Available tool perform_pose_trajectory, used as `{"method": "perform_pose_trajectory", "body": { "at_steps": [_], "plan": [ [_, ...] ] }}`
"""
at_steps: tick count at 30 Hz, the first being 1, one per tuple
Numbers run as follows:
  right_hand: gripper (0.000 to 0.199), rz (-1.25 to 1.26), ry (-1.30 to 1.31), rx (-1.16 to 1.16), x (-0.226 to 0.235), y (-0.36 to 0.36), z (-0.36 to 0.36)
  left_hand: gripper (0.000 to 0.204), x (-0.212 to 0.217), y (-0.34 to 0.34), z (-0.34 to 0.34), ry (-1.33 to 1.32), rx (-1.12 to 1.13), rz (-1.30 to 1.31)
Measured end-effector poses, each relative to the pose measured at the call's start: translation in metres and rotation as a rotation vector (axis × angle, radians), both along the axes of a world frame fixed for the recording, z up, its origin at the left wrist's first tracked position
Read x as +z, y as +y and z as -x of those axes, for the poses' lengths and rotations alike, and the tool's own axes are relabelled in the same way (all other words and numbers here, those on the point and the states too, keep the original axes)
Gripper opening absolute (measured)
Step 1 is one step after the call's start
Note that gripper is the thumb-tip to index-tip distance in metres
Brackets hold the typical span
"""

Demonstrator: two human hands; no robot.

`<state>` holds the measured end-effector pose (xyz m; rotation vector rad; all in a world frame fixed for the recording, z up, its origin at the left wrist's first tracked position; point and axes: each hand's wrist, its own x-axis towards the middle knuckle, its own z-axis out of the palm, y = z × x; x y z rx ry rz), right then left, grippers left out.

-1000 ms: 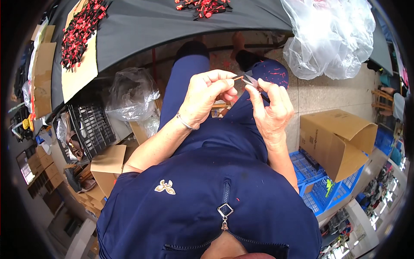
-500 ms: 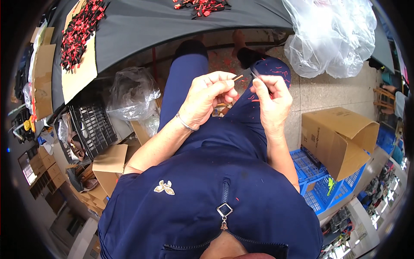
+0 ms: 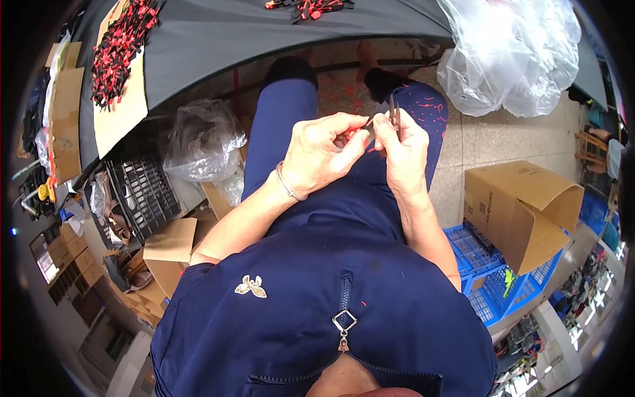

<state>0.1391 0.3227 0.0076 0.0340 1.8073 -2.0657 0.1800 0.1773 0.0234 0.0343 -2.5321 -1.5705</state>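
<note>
My left hand (image 3: 324,149) pinches a small red-and-black piece (image 3: 352,133), mostly hidden by the fingers. Close against it, my right hand (image 3: 405,149) is closed round small dark thread snips (image 3: 395,114), their blades pointing up and away from me. The right thumb and forefinger tips meet the left fingertips at the piece, above my lap. Whether the right fingers also grip the piece I cannot tell. Like pieces lie heaped on a cardboard sheet (image 3: 126,122) at the far left, with a smaller red-and-black pile (image 3: 314,9) at the far middle.
A dark-covered table (image 3: 218,40) spans the far side, with clear plastic bags (image 3: 516,59) at its right. Red thread scraps (image 3: 430,106) dot my right trouser leg. An open carton (image 3: 509,205) sits on a blue crate (image 3: 493,298) at right; a black crate (image 3: 142,198) stands at left.
My hands have come together; the right moved left to the left fingertips. The snips now stand upright beside the piece, and the left hand has turned around it.
</note>
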Motion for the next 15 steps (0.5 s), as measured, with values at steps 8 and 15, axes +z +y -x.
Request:
{"method": "perform_pose_trajectory", "body": {
  "at_steps": [8,15],
  "plan": [
    [0.012,0.606,-0.123,-0.015,0.001,0.007,0.005,0.02,-0.01,-0.011,0.003,-0.494,0.094,-0.556],
    [0.024,-0.189,0.249,0.0,0.016,0.013,0.008,0.023,-0.008,-0.016,0.001,-0.529,0.141,-0.856]
  ]
}}
